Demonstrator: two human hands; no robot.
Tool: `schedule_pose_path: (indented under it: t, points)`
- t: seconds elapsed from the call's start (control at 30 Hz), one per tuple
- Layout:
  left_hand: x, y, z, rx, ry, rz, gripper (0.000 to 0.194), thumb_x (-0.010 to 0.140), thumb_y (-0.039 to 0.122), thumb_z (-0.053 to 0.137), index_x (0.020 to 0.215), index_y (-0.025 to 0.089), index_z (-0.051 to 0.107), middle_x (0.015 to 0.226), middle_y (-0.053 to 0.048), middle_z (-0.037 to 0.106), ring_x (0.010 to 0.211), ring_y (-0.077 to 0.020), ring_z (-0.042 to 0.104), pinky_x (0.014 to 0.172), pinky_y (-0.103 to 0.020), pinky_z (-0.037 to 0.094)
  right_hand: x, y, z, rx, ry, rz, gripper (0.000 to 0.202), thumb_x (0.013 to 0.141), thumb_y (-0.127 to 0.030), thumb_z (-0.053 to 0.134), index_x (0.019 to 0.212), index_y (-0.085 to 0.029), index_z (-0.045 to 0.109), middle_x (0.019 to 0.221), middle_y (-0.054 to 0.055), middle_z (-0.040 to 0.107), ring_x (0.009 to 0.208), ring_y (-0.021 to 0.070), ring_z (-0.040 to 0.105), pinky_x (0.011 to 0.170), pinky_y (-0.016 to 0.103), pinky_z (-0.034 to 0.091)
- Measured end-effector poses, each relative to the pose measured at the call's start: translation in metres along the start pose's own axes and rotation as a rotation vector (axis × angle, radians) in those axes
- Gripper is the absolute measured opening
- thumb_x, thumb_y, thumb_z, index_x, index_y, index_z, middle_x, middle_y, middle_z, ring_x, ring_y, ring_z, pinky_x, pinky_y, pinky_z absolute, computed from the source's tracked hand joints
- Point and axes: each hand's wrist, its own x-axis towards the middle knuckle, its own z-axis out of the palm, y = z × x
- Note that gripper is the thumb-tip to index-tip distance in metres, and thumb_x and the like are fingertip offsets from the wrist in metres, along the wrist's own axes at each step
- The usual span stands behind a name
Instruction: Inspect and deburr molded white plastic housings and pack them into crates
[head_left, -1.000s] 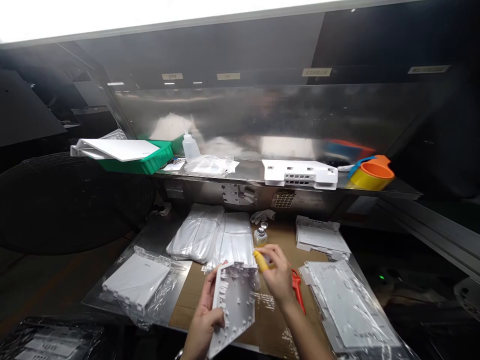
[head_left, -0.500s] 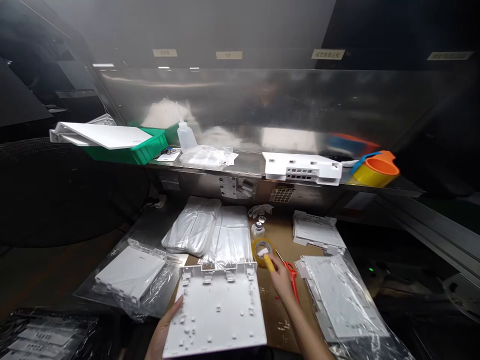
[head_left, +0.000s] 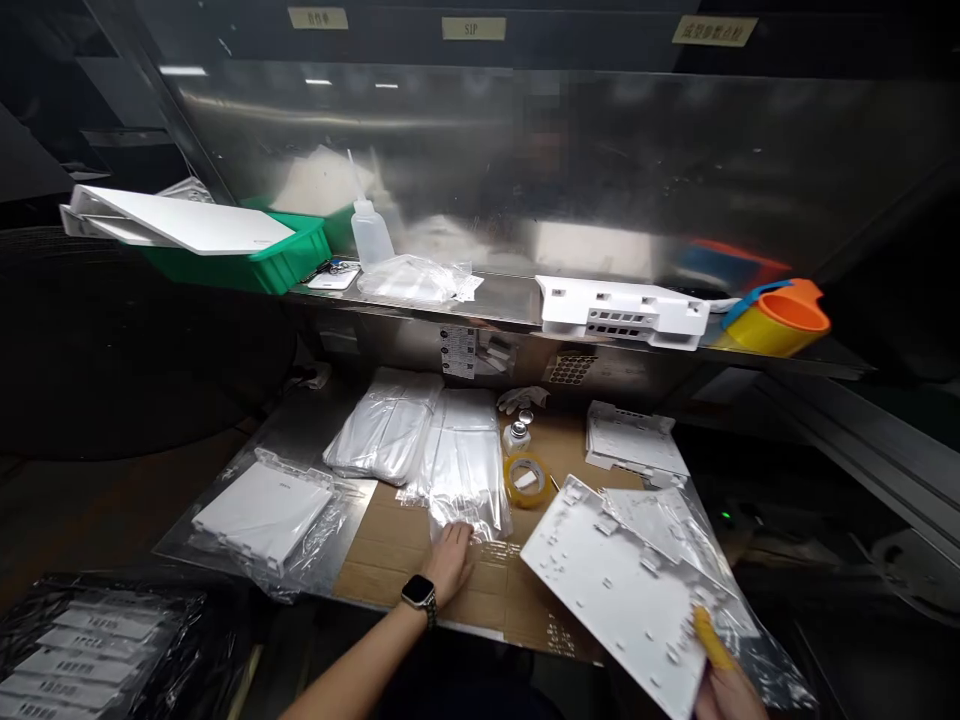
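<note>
My right hand grips a white plastic panel by its lower right corner. The thumb wears a yellow cover, and the panel is tilted with its clips and small posts facing me. At the front edge of a stack of clear plastic bags, my left hand has its fingers closed on a bag's edge; the fingertips are partly hidden. A watch is on that wrist. Beyond the panel lies a roll of yellow tape. The panel overlaps a bagged white panel on the right.
Cardboard covers the bench middle. A bagged white housing lies left, another white part back right. A small metal-topped bottle stands behind the tape. The shelf above holds a green bin, squeeze bottle and white housing.
The panel has passed from my left hand to my right, swinging rightward and tilting. My left hand has moved to the bags. The red scissors are now hidden, and the view has tipped down.
</note>
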Motion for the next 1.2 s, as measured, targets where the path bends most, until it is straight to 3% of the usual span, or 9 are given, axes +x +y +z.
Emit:
schedule_pose_path:
  t: [0.1, 0.2, 0.47, 0.63, 0.83, 0.93, 1.07, 1.13, 1.2]
  points:
    - [0.012, -0.020, -0.003, 0.149, -0.042, 0.079, 0.031, 0.093, 0.042, 0.065, 0.111, 0.017, 0.067, 0.122, -0.010, 0.066, 0.120, -0.0280, 0.058, 0.109, -0.056, 0.041, -0.010, 0.000, -0.013, 0.021, 0.052, -0.042, 0.079, 0.071, -0.047, 0.084, 0.142, -0.025, 0.057, 0.128, 0.009, 0.073, 0.120, 0.0352, 0.067, 0.098, 0.048, 0.061]
    - [0.028, -0.031, -0.011, 0.228, -0.082, 0.135, 0.028, 0.096, 0.041, 0.061, 0.112, 0.018, 0.067, 0.117, -0.009, 0.068, 0.111, -0.0249, 0.063, 0.102, -0.051, 0.048, -0.022, 0.010, -0.010, 0.029, 0.030, -0.045, 0.080, 0.076, -0.051, 0.081, 0.146, -0.024, 0.054, 0.131, 0.010, 0.071, 0.118, 0.0353, 0.068, 0.098, 0.048, 0.061]
    - [0.059, -0.028, -0.033, 0.231, -0.046, 0.148, 0.025, 0.097, 0.039, 0.060, 0.104, 0.016, 0.066, 0.107, -0.006, 0.067, 0.091, -0.0190, 0.065, 0.084, -0.041, 0.056, -0.029, 0.030, 0.003, 0.093, 0.056, -0.112, 0.084, 0.076, -0.049, 0.083, 0.149, -0.024, 0.050, 0.126, 0.008, 0.074, 0.115, 0.0325, 0.070, 0.100, 0.045, 0.060]
    - [0.065, -0.020, -0.035, 0.192, -0.097, 0.107, 0.023, 0.095, 0.038, 0.064, 0.100, 0.016, 0.067, 0.109, -0.007, 0.068, 0.098, -0.0209, 0.065, 0.090, -0.044, 0.054, -0.039, 0.030, 0.024, 0.142, 0.090, -0.132, 0.081, 0.079, -0.054, 0.079, 0.149, -0.023, 0.050, 0.128, 0.008, 0.073, 0.118, 0.0310, 0.069, 0.102, 0.045, 0.058]
    - [0.078, -0.006, -0.031, 0.032, -0.113, -0.005, 0.021, 0.094, 0.037, 0.066, 0.096, 0.017, 0.069, 0.101, -0.005, 0.071, 0.096, -0.0203, 0.066, 0.091, -0.044, 0.054, -0.047, 0.031, 0.049, 0.180, 0.035, -0.175, 0.078, 0.082, -0.055, 0.077, 0.149, -0.027, 0.050, 0.131, 0.006, 0.071, 0.118, 0.0288, 0.069, 0.104, 0.043, 0.057]
    - [0.100, 0.006, -0.044, -0.145, -0.037, -0.071, 0.023, 0.095, 0.037, 0.065, 0.103, 0.016, 0.068, 0.103, -0.005, 0.070, 0.092, -0.0193, 0.067, 0.085, -0.041, 0.057, -0.049, 0.032, 0.054, 0.137, 0.028, -0.210, 0.078, 0.082, -0.056, 0.075, 0.149, -0.026, 0.050, 0.132, 0.006, 0.070, 0.117, 0.0290, 0.069, 0.103, 0.043, 0.057]
    - [0.138, 0.031, -0.077, -0.397, 0.110, -0.091, 0.030, 0.096, 0.037, 0.063, 0.117, 0.016, 0.064, 0.114, -0.008, 0.068, 0.095, -0.0202, 0.067, 0.082, -0.040, 0.059, -0.056, 0.029, 0.055, 0.125, 0.050, -0.258, 0.080, 0.080, -0.053, 0.077, 0.149, -0.027, 0.050, 0.137, 0.007, 0.068, 0.121, 0.0304, 0.067, 0.104, 0.045, 0.056]
    - [0.149, 0.043, -0.085, -0.463, 0.121, -0.068, 0.029, 0.096, 0.036, 0.063, 0.117, 0.016, 0.063, 0.114, -0.008, 0.067, 0.095, -0.0200, 0.067, 0.081, -0.039, 0.059, -0.059, 0.025, 0.058, 0.149, 0.035, -0.237, 0.077, 0.078, -0.054, 0.077, 0.146, -0.026, 0.054, 0.137, 0.008, 0.068, 0.123, 0.0317, 0.065, 0.104, 0.048, 0.055]
    - [0.146, 0.052, -0.080, -0.481, 0.063, -0.039, 0.024, 0.095, 0.033, 0.065, 0.110, 0.015, 0.065, 0.105, -0.006, 0.068, 0.088, -0.0179, 0.067, 0.077, -0.037, 0.059, -0.059, 0.024, 0.066, 0.129, -0.036, -0.184, 0.073, 0.077, -0.056, 0.078, 0.139, -0.022, 0.061, 0.131, 0.011, 0.071, 0.123, 0.0342, 0.065, 0.102, 0.050, 0.055]
